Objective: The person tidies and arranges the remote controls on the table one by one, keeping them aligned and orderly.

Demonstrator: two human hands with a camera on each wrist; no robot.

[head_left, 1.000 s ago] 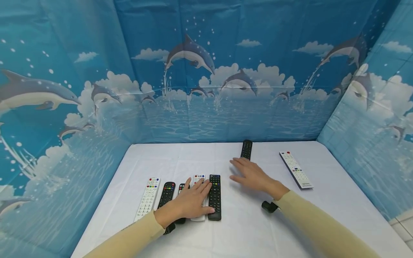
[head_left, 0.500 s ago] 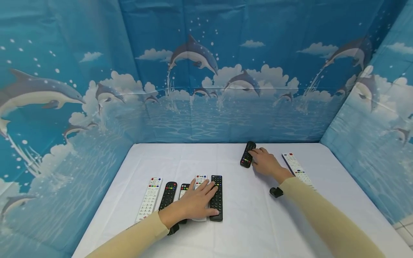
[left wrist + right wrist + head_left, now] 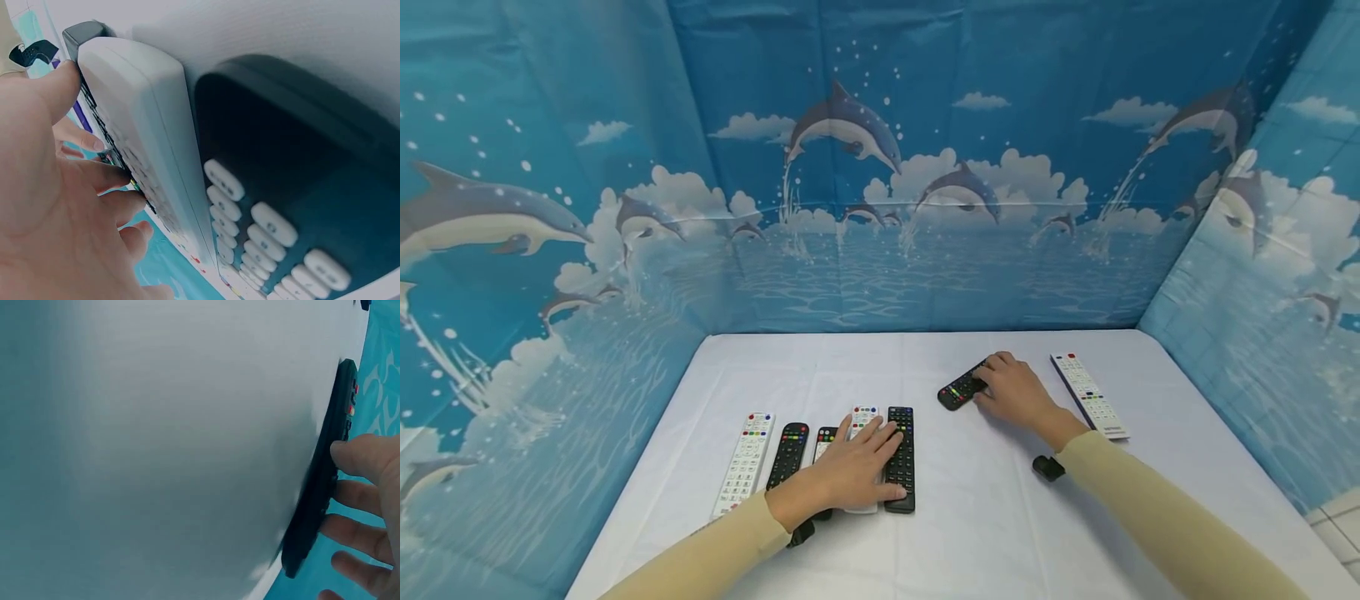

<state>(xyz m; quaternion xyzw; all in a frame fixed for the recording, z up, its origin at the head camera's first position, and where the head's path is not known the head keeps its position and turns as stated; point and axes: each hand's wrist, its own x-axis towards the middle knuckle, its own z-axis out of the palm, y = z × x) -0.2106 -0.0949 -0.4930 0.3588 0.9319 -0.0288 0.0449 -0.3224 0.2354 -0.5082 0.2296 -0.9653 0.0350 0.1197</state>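
My right hand (image 3: 1015, 393) pinches a slim black remote control (image 3: 957, 395) at the back of the white table, thumb on one long edge and fingers opposite. In the right wrist view that black remote control (image 3: 315, 481) shows edge-on, low over the cloth. My left hand (image 3: 857, 471) lies with fingers spread over a row of remotes, its fingertips and thumb on the black remote control (image 3: 907, 458) at the row's right end. Under its palm are a white remote control (image 3: 863, 414) and a black one with white buttons (image 3: 294, 187), both partly covered.
Left in the row lie a white remote control (image 3: 748, 458) and a black remote control (image 3: 789, 450), side by side. Another white remote control (image 3: 1086, 396) lies alone at the right. Dolphin-print curtains (image 3: 880, 275) stand around the table (image 3: 970, 517).
My right hand has reached the back black remote, taken hold of it and turned it, its near end swinging left and toward me. My left hand has hardly moved.
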